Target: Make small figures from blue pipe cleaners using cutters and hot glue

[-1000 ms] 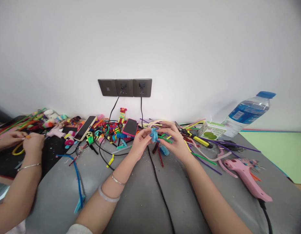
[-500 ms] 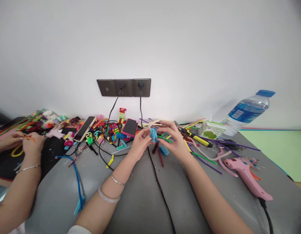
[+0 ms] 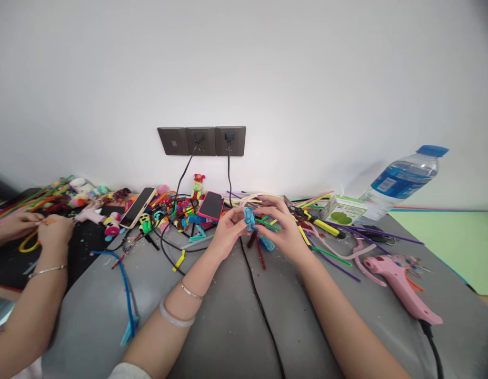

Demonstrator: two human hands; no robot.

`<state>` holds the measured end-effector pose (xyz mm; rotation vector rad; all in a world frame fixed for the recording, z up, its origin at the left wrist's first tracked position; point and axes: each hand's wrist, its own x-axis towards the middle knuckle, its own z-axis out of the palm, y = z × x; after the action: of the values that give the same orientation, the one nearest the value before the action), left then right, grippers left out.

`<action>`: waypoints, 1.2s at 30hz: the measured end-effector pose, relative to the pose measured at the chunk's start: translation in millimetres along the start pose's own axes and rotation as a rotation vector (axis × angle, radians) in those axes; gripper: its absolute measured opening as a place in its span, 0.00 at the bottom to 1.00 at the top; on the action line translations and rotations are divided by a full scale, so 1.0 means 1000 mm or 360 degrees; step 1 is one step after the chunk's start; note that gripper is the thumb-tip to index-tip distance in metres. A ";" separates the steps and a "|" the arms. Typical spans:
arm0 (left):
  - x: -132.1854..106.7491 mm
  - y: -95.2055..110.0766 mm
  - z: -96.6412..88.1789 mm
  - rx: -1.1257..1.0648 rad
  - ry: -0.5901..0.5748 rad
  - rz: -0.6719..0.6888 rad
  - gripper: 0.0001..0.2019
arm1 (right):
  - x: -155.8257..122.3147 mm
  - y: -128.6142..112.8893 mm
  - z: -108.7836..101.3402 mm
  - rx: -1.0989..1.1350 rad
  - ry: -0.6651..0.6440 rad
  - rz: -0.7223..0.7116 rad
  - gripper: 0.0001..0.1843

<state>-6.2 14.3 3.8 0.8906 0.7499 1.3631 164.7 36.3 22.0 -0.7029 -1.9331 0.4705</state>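
A small light-blue bundle of pipe cleaner [image 3: 249,218] is held up above the table between both of my hands. The fingers of my left hand [image 3: 230,231] pinch it from the left. My right hand [image 3: 281,226] grips its right side with thumb and fingertips, which partly cover it. Just below and behind lie another light-blue pipe cleaner piece [image 3: 266,242] and a dark red pipe cleaner [image 3: 261,255]. A green pipe cleaner [image 3: 269,225] shows behind my right fingers.
At right are a pink glue gun [image 3: 404,289], a water bottle [image 3: 404,181], a green-white box [image 3: 344,210] and yellow-handled pliers [image 3: 325,225]. Phones [image 3: 211,205] and pipe-cleaner figures lie at the back. A black cable [image 3: 259,302] crosses the table. Another person's hands [image 3: 54,234] work at left.
My hands stay almost in place around the light-blue bundle, which has turned slightly. The other person's hands at left have shifted a little. The rest of the table looks unchanged.
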 end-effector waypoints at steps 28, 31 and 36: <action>0.000 0.000 0.000 0.0094 -0.0058 0.0113 0.19 | -0.001 0.001 0.006 0.0249 0.0084 0.0172 0.21; -0.001 0.000 0.000 0.0099 -0.0049 0.0107 0.19 | -0.002 0.002 0.006 0.0281 0.0081 0.0207 0.22; 0.000 -0.002 0.000 0.0082 -0.0017 0.0054 0.20 | -0.002 0.004 0.004 0.0505 0.0166 0.0366 0.23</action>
<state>-5.1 14.1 1.7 0.9545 0.7679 1.3733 162.6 38.4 16.4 -0.7273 -1.6381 0.8455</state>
